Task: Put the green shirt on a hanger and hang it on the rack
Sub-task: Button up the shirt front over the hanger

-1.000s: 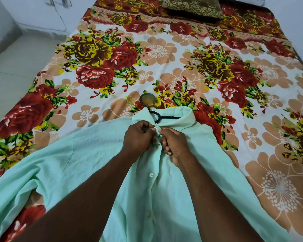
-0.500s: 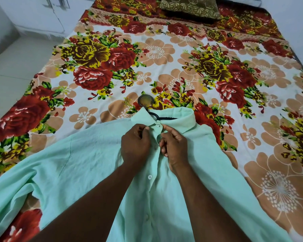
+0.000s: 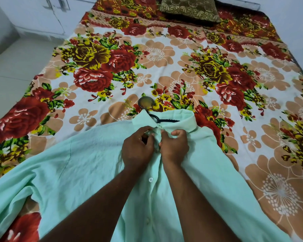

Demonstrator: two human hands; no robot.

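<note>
With the collar [image 3: 182, 117] now apparently closed just beyond them, the left hand [image 3: 137, 147] and right hand [image 3: 174, 145] have slid slightly lower, both curled and pinching the placket of the green shirt [image 3: 77, 172], which lies on the floral bedsheet [image 3: 164, 55] over the black hanger [image 3: 155, 117], so lifting looks near.

A floral bedsheet [image 3: 156, 55] lies spread flat, a brown patterned pillow [image 3: 189, 9] at its far end, pale floor [image 3: 12, 67] alongside
</note>
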